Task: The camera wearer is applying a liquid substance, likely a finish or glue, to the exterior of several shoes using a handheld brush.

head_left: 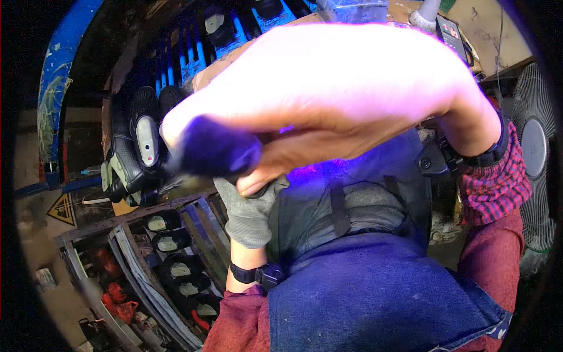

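My right hand (346, 76), bare and very near the camera, arches over from the right and glares white with light. Its fingers bend down at the left, closed about a dark, motion-blurred thing (217, 146) whose kind I cannot make out. Just below, my left hand (247, 214) wears a grey knit glove. A bare fingertip of the right hand meets the glove's upper edge. The left fingers are mostly hidden behind the dark thing and the right hand. Violet light falls behind my right hand.
Black shoes with pale insoles (146, 141) stand at the left. More shoe parts lie on a slatted rack (120, 246) lower left. A fan (533, 146) stands at the right. Behind are blue rails (193, 61) and a blue box (352, 10). A denim apron (375, 287) covers my lap.
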`<state>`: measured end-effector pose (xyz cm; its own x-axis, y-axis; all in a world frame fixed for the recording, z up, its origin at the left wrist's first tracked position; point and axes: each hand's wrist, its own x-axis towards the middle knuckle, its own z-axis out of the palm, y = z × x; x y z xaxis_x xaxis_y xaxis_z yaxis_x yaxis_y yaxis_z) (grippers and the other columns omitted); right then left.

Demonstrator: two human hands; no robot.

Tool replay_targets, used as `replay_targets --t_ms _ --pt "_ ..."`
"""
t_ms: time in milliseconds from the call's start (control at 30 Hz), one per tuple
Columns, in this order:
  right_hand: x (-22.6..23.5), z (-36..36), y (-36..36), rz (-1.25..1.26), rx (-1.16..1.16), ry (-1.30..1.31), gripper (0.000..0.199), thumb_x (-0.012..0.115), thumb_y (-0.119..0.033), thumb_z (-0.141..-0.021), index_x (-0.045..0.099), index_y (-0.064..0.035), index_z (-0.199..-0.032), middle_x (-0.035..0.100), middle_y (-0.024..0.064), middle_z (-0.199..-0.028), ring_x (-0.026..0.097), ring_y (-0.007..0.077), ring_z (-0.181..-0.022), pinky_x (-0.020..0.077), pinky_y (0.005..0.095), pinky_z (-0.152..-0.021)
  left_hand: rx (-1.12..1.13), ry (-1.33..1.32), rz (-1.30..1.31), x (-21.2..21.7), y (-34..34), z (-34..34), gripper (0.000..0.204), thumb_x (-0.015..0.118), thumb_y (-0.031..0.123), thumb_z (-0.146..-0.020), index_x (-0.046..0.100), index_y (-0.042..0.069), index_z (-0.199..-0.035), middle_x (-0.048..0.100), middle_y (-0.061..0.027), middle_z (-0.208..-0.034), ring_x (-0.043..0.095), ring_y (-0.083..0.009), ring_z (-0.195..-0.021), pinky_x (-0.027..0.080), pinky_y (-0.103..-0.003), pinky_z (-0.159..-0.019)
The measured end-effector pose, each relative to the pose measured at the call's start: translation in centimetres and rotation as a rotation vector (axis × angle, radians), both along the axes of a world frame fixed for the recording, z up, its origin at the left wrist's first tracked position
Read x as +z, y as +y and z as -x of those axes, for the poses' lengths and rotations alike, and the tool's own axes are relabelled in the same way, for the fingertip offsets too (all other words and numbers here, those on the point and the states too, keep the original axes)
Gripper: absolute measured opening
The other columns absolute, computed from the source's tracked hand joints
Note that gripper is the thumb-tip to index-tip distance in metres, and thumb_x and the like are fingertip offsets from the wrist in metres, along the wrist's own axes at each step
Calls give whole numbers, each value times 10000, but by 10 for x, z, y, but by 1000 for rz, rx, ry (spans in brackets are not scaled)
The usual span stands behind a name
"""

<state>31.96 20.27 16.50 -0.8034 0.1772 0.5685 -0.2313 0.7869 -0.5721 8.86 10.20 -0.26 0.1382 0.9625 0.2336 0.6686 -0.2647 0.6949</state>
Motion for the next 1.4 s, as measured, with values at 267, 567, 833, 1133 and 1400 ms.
replay_targets --t_ms 267,567,833,1133,1400 --pt "-25 2 21 31 30 298 214 641 -175 -816 557 -3 -912 575 133 -822 587 292 -770 466 373 -674 2 211 -213 60 29 -43 260 555 175 -876 591 52 -1103 619 -123 -944 574 -211 -919 493 -336 -729" --pt "-24 6 2 106 -372 304 270 632 -261 -811 558 -5 -853 578 159 -710 600 295 -713 464 401 -652 59 205 -256 47 16 -30 398 687 201 -770 553 61 -1118 586 -82 -949 559 -226 -876 434 -383 -841" --pt "-23 -24 28 54 -28 245 266 628 -282 -824 563 -29 -872 584 126 -769 587 276 -727 454 382 -651 105 273 -415 55 20 -41 247 571 167 -868 587 29 -1073 623 -112 -957 606 -257 -877 455 -369 -806" --pt "-49 -44 28 140 -714 128 156 622 -187 -829 662 -47 -885 622 52 -925 587 179 -872 446 292 -776 143 -195 270 75 54 -1 573 614 185 -832 390 -16 -1320 532 -132 -1217 566 -166 -1003 487 -339 -831" --pt "-93 -90 7 615 -892 363 182 592 -127 -857 504 -36 -988 601 153 -978 582 213 -921 466 345 -819 427 297 123 129 250 50 785 663 534 -704 483 -127 -1090 587 -319 -1035 587 -385 -1019 446 -413 -867"
